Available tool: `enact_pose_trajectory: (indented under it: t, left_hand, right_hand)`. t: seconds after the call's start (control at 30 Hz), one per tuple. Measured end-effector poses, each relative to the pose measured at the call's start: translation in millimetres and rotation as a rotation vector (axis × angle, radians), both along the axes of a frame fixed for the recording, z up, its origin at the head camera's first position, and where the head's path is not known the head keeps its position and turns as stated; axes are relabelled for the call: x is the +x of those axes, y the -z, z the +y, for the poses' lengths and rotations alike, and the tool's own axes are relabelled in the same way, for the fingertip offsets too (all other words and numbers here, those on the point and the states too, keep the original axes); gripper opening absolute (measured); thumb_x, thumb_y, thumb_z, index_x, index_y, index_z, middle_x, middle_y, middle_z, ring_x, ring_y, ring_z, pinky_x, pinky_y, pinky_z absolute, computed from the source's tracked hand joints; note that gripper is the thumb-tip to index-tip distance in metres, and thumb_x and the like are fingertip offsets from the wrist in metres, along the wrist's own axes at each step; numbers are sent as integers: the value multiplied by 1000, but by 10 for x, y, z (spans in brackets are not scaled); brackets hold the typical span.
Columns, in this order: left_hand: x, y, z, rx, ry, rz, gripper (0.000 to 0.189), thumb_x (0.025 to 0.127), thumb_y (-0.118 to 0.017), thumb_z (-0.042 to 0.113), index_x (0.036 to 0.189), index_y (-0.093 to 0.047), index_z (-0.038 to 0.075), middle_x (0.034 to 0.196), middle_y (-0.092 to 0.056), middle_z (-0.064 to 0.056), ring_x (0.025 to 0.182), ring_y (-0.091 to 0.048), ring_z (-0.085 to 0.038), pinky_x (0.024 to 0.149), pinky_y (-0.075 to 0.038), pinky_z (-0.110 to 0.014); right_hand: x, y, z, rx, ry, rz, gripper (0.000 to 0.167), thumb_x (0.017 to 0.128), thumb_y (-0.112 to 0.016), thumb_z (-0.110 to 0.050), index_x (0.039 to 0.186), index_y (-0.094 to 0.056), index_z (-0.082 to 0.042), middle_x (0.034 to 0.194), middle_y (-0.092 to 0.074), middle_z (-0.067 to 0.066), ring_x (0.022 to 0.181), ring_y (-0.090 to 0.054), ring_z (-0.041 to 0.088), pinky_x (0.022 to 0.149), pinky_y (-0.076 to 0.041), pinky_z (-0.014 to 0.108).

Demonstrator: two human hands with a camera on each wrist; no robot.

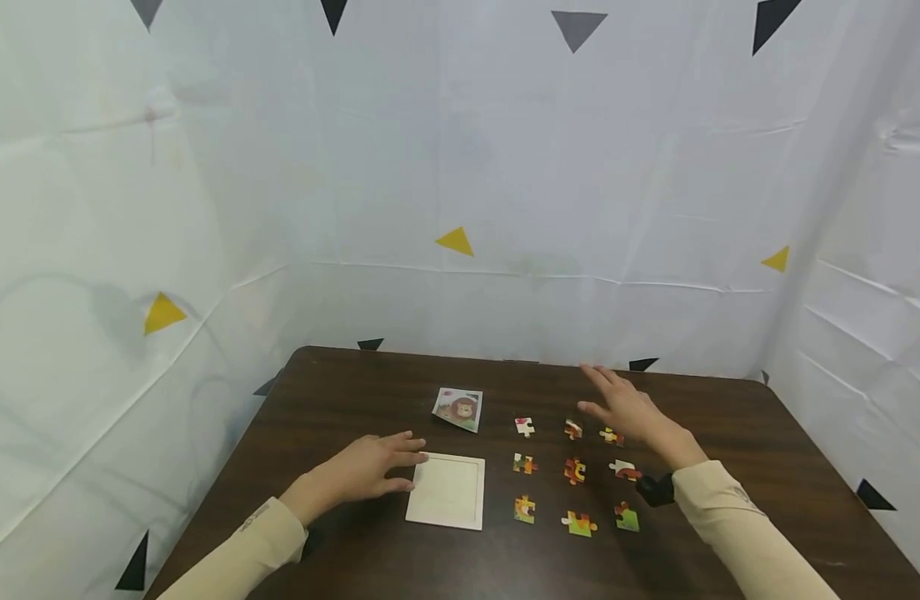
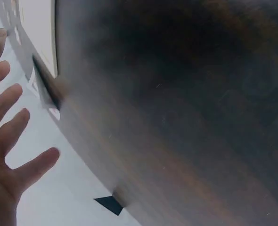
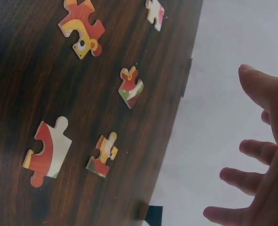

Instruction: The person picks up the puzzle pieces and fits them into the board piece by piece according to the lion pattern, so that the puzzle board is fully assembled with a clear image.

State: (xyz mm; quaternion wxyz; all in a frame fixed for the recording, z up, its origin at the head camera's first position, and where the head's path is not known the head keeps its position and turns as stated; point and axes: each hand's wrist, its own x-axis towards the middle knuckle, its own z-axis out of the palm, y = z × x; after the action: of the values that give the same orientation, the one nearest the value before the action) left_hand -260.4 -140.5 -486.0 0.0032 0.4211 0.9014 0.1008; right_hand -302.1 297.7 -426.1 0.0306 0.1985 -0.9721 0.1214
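Puzzle pieces, nine, loose, in three rows of three: on the counter, lower right of centre in the head frame.

Right hand: over the upper-right pieces; fingers extended, apart, nothing held. Left hand: at the upper-left edge of the pale tray, lower centre; fingers spread, nothing held. Whether it touches the tray we cannot tell.

Hazards, in our judgement: a low sweep of the right forearm could scatter the right-hand column, for the dark wrist device shows just beside its middle piece. We think thin pieces may be hard to lift and could slide under the fingertips. A push from the left hand could shift the tray, which shows no fastening.

Surroundings: picture card, lion print, above the tray, one corner curled up; we judge it could catch a finger. White sheeting with coloured triangles behind the counter. Between tray and pieces we note no obstruction.
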Motion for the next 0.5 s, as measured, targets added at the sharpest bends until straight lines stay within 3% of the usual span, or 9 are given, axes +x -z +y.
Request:
enact_pose_trajectory:
  t: [0.17,0.5]
  left_hand:
    - [39,40,-29,-54,36,35,47,93,-61,43,133,-60,20,143,-50,-3,138,-35,-27,99,-35,-66]
    - [96,86,-93,-91,105,47,48,93,-57,48,133,-61,21,143,-50,-1,136,-40,-22,99,-41,-58]
  right_hand:
    - [-15,-5,-15,5,-4,-13,69,97,-58,-32,152,-25,-6,150,-28,28,127,-36,55,87,-37,72]
    - [-79,110,-41,-18,11,-75,72,96,-58,-34,153,-22,-8,152,-24,28,129,-32,56,88,-31,77]
